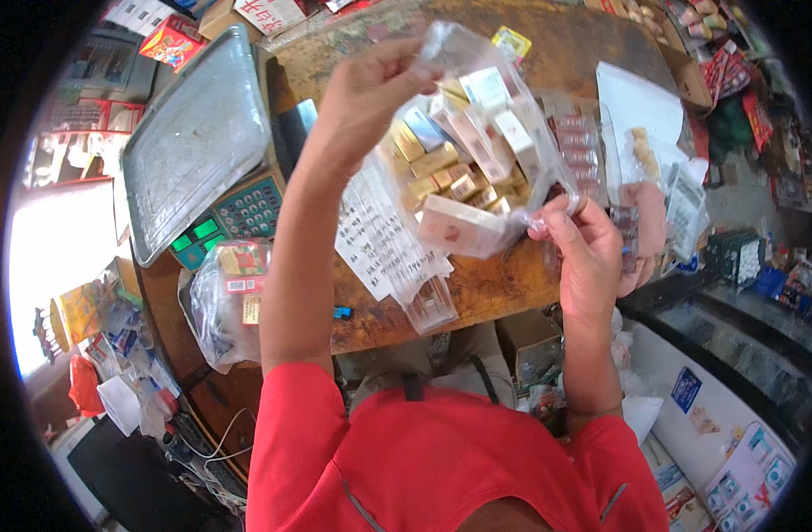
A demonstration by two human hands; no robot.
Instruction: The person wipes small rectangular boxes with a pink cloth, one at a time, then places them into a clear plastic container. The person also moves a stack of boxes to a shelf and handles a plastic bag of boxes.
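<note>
A clear plastic bag (446, 43) full of small cartons lies on the wooden table before me. My left hand (383, 83) pinches its upper edge at the far side. At the near right corner, the fingers of my right hand (575, 236) grip the gathered film. Inside are several gold boxes (436, 161), a blue box (424, 128) and white boxes (516, 133). A white carton (460, 223) lies at the bag's near edge. Handwritten paper sheets (379, 249) stick out from beneath the bag on the left.
To the left stands a scale with a metal tray (200, 146) and green keypad (250, 206). A second plastic bag of packages (226, 299) and a blue lighter (342, 312) are near the front edge. On the right lie wrapped red packs (577, 156), white paper (639, 100) and a calculator (685, 203).
</note>
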